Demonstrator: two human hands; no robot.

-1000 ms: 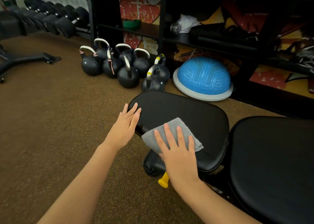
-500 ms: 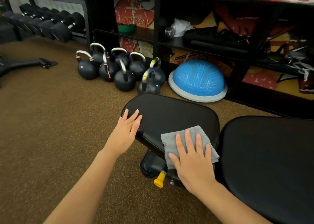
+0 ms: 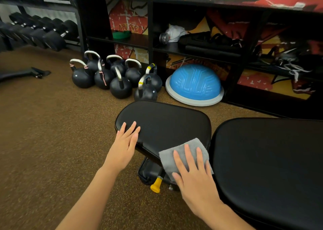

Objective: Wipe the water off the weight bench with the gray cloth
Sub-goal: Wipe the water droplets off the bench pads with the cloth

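The bench [image 3: 166,123] has two black pads; the seat pad is in front of the person, and the long back pad [image 3: 267,160] lies at the right, with a narrow gap between them; no water is clear to see on the dark vinyl, so it is hard to judge how much is still to wipe. The cloth [image 3: 181,151] lies on the near right corner of the seat pad, and its near edge hangs over the rim; the right hand [image 3: 194,173] presses it flat with straight, spread fingers, not gripping it. The left hand [image 3: 125,146] rests flat on the left rim of the pad, fingers straight, holding nothing.

The risks, as a judgement: because the cloth is only pressed and not held, a stroke toward the person could push it off the rim to the floor [image 3: 52,133]; a stroke to the right could drop its edge into the gap; if the palm slides over the cloth, water stays behind; the pull pin [image 3: 156,186] below the pad could catch the hanging edge.
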